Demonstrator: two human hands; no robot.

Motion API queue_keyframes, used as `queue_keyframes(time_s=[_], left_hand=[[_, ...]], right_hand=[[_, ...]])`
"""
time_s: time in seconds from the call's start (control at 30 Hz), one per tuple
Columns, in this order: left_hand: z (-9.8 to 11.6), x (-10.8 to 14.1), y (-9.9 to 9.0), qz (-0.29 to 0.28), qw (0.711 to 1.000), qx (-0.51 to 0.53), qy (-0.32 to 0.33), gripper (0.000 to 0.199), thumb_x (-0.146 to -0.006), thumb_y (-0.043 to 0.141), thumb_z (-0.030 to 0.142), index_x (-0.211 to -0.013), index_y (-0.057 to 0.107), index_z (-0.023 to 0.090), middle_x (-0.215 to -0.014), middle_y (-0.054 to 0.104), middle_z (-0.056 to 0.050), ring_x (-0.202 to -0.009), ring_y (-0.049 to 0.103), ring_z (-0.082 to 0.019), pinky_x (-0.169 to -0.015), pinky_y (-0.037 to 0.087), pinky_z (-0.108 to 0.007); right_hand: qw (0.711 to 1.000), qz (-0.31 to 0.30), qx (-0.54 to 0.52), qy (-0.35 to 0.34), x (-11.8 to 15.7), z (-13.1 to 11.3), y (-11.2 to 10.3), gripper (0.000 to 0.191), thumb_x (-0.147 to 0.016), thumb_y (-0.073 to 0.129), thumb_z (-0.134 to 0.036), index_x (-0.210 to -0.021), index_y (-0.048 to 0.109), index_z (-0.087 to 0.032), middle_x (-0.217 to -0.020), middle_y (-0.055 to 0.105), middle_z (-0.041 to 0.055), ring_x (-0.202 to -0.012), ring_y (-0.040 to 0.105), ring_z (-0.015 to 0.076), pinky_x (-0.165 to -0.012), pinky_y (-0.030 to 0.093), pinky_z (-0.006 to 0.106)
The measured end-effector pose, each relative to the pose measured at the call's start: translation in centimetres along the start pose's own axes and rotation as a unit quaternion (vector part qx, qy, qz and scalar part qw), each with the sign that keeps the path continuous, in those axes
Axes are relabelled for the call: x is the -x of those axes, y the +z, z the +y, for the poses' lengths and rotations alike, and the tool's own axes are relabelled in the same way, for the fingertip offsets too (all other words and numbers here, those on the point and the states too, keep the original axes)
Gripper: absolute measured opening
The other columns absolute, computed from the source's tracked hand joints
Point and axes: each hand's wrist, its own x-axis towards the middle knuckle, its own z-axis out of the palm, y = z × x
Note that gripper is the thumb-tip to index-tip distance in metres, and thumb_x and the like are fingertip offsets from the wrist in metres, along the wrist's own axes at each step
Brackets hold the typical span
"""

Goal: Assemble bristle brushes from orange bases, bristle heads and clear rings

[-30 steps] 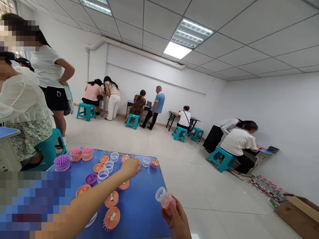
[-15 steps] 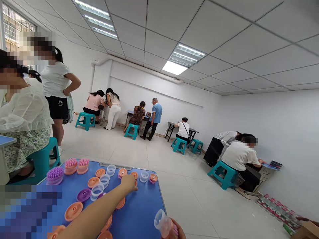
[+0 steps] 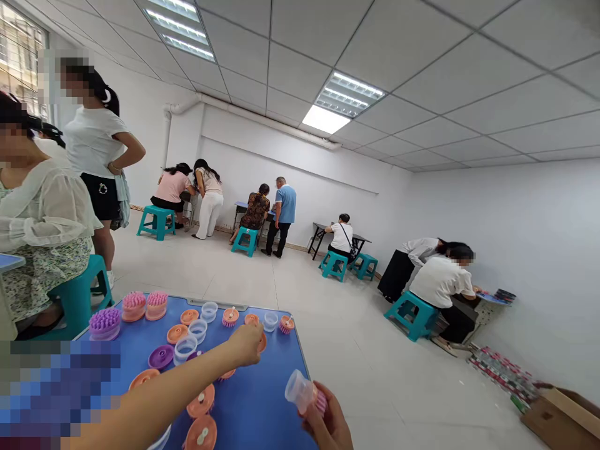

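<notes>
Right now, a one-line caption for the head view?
Right hand holds a clear cup and pink brush; left hand reaches over a blue table.

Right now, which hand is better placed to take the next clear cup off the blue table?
Left, probably: the left hand is over the table, beside the clear cups, while the right hand holds a clear cup on a pink brush beyond the table's edge.

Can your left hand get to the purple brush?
Probably yes: the left hand is out over the blue table, and only low clear cups and orange discs lie between it and the purple brush.
</notes>
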Motion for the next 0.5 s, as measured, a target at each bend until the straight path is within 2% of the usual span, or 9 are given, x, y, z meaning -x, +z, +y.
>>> queue_keyframes(time_s=[0.07,0.17,0.33,0.5], left_hand=[[1.0,1.9,0.0,-0.008,0.999,-0.013,0.045,0.035,-0.068,0.065,0.010,-0.102,0.054,0.016,-0.107,0.058,-0.009,-0.093,0.058,-0.024,-0.077,0.048,-0.034],[2.1,4.4,0.2,-0.015,0.996,-0.017,0.087,0.037,-0.064,0.060,0.010,-0.099,0.052,0.019,-0.104,0.058,-0.009,-0.093,0.058,-0.025,-0.075,0.047,-0.032],[2.4,7.0,0.1,-0.023,0.991,0.000,0.129,0.034,-0.065,0.058,0.013,-0.097,0.049,0.019,-0.099,0.057,-0.006,-0.089,0.057,-0.022,-0.075,0.047,-0.031],[2.3,8.4,0.3,-0.021,0.989,0.015,0.143,0.033,-0.064,0.059,0.014,-0.094,0.048,0.019,-0.100,0.055,-0.006,-0.088,0.056,-0.020,-0.074,0.046,-0.028]], right_hand=[[0.998,-0.005,0.033,-0.056,0.4,-1.1,0.4,0.050,-0.064,0.075,-0.050,-0.101,0.062,-0.018,-0.090,0.068,0.0074,-0.077,0.063,0.0227,-0.066,0.053,0.030],[0.993,-0.059,0.077,-0.072,1.1,-2.0,0.9,0.048,-0.066,0.075,-0.043,-0.105,0.061,-0.018,-0.098,0.067,0.0089,-0.088,0.062,0.0248,-0.076,0.052,0.032],[0.989,-0.072,0.093,-0.087,2.5,-2.1,1.4,0.043,-0.070,0.070,-0.035,-0.108,0.060,-0.018,-0.100,0.064,0.0075,-0.086,0.062,0.0214,-0.077,0.052,0.031],[0.979,-0.118,0.131,-0.104,3.1,-2.2,1.6,0.037,-0.073,0.064,-0.025,-0.110,0.057,-0.020,-0.102,0.062,0.0067,-0.085,0.061,0.0195,-0.075,0.052,0.029]])
